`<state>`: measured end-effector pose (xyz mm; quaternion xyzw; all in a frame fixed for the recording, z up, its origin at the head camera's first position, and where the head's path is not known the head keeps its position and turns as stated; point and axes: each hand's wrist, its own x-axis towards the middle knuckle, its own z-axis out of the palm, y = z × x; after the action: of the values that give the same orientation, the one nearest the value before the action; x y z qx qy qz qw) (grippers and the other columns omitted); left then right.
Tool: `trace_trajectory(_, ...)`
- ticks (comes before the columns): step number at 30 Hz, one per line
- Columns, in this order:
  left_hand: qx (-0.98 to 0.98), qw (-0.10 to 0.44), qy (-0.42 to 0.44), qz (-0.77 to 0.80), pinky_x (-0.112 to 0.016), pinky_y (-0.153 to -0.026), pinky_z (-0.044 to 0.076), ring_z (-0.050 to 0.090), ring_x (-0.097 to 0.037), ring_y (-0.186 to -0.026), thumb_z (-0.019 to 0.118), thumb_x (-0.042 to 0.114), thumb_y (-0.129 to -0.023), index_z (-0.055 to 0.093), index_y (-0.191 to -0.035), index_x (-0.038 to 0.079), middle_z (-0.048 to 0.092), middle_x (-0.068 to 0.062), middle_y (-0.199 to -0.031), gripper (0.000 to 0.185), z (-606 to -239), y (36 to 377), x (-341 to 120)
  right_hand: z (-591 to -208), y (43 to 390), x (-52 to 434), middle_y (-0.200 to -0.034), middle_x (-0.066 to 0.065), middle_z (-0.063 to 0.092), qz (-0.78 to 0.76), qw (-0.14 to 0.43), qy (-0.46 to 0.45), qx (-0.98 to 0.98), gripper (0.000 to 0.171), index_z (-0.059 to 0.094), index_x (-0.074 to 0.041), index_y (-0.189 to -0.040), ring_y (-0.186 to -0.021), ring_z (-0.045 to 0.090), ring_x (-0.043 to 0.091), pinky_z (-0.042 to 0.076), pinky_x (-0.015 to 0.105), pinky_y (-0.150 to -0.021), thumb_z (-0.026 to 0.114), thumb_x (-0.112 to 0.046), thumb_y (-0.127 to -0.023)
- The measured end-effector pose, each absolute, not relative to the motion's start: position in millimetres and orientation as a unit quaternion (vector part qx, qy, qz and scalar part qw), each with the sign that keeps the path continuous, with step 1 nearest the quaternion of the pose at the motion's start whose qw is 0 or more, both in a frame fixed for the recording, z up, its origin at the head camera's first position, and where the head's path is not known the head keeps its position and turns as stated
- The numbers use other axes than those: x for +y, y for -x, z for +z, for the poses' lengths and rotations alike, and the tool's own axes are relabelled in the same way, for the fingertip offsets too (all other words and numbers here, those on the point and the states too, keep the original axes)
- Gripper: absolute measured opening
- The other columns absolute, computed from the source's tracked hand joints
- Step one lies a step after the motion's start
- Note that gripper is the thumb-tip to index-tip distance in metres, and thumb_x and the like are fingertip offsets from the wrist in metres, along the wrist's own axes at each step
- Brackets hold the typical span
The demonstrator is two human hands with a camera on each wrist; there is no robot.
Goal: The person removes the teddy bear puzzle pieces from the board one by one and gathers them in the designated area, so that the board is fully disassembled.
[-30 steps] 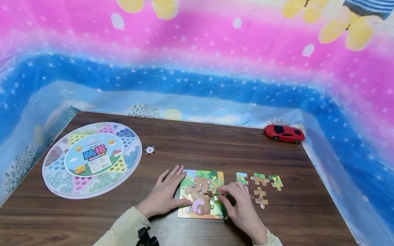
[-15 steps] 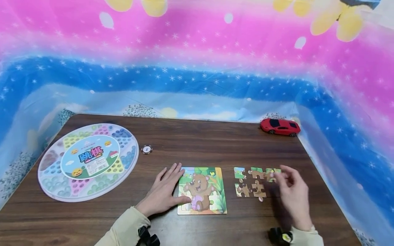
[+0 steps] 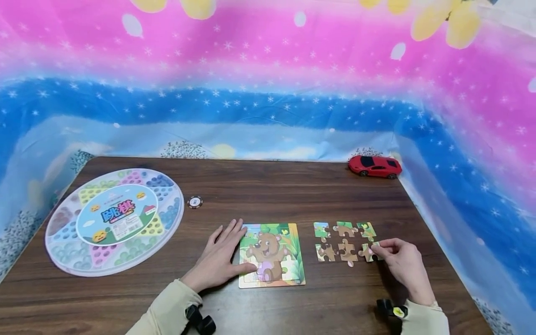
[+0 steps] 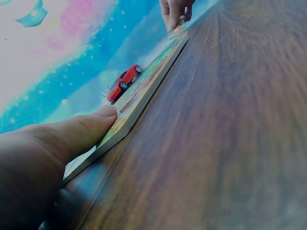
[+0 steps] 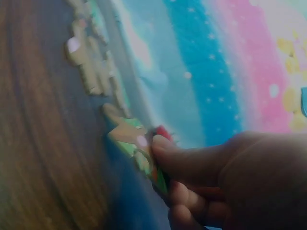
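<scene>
A bear jigsaw puzzle [image 3: 284, 282] lies flat in its square tray in front of me. My left hand [image 3: 219, 258] rests at its left edge, fingers stretched out and thumb on the picture; the left wrist view shows that thumb [image 4: 91, 132] on the board. Off to the right, my right hand [image 3: 404, 265] pinches a brown-and-green puzzle piece [image 3: 366, 252] between thumb and fingers, low at the right end of a row. In the right wrist view this puzzle piece [image 5: 132, 141] sits tilted at the thumb tip; its far edge is hidden.
Several loose puzzle pieces [image 3: 347, 250] lie in two rows right of the board. A red toy car [image 3: 374, 166] stands at the back right corner. At the left are a round Chinese checkers set [image 3: 167, 218] and a poker chip [image 3: 195, 202]. Patterned cloth hangs behind the table.
My right hand has left the board and moved right with a puzzle piece, then come down toward me at the lower row's end. The left hand stays on the board.
</scene>
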<state>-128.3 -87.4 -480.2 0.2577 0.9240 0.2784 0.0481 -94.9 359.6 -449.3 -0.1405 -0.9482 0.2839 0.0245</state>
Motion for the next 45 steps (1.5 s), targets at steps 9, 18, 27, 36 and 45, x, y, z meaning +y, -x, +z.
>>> trace_trajectory(9, 0.923, 0.026, -0.263, 0.278, -0.051, -0.116, 0.005, 0.01, -0.025, -0.148, 0.061, 0.069, -0.081, 0.034, -0.151, 0.006, 0.018, -0.011, -0.16, 0.099, -482, 127, -89, -455, 95, 353, -0.078, 0.003, 0.067, 0.254, 0.003, 0.164, -0.953, 0.041, 0.07, -0.002, -0.1, -0.081, 0.058, 0.031, 0.025, 0.063, -0.085, 0.068, -0.042, -0.091)
trace_trajectory(18, 0.926, 0.028, -0.259, 0.274, -0.05, -0.116, 0.004, 0.009, -0.024, -0.148, 0.062, 0.069, -0.081, 0.033, -0.152, 0.006, 0.017, -0.011, -0.161, 0.099, -483, 126, -91, -461, 100, 341, -0.069, -0.004, 0.064, 0.23, 0.04, 0.156, -0.96, 0.015, 0.071, -0.009, -0.086, -0.071, 0.057, 0.024, 0.023, 0.061, -0.084, 0.07, -0.024, -0.09)
trace_trajectory(27, 0.929, 0.023, -0.254, 0.266, -0.05, -0.116, 0.005, 0.01, -0.024, -0.148, 0.061, 0.07, -0.081, 0.032, -0.152, 0.006, 0.018, -0.011, -0.16, 0.1, -482, 125, -92, -444, 103, 307, -0.07, 0.003, 0.067, 0.271, 0.189, 0.08, -0.94, 0.017, 0.072, -0.006, -0.095, -0.079, 0.054, 0.029, 0.021, 0.057, -0.085, 0.067, -0.022, -0.093)
trace_trajectory(36, 0.939, 0.031, -0.264, 0.219, -0.048, -0.117, 0.003, 0.004, -0.022, -0.149, 0.055, 0.086, -0.069, 0.022, -0.155, 0.006, 0.009, -0.011, -0.162, 0.122, -481, 126, -91, -435, 102, 181, -0.081, -0.014, 0.062, 0.275, 0.112, -0.185, -0.937, 0.016, 0.072, -0.015, -0.096, -0.081, 0.053, 0.01, 0.031, 0.04, -0.084, 0.079, -0.02, -0.082)
trace_trajectory(45, 0.934, 0.016, -0.298, 0.195, -0.052, -0.117, 0.006, 0.006, -0.028, -0.149, 0.059, 0.088, -0.062, 0.02, -0.154, 0.0, 0.009, -0.017, -0.161, 0.133, -482, 126, -92, -445, 95, 118, -0.098, -0.002, 0.05, 0.233, -0.042, -0.285, -0.929, 0.044, 0.061, -0.005, -0.128, -0.077, 0.048, 0.005, 0.045, 0.022, -0.066, 0.07, -0.027, -0.091)
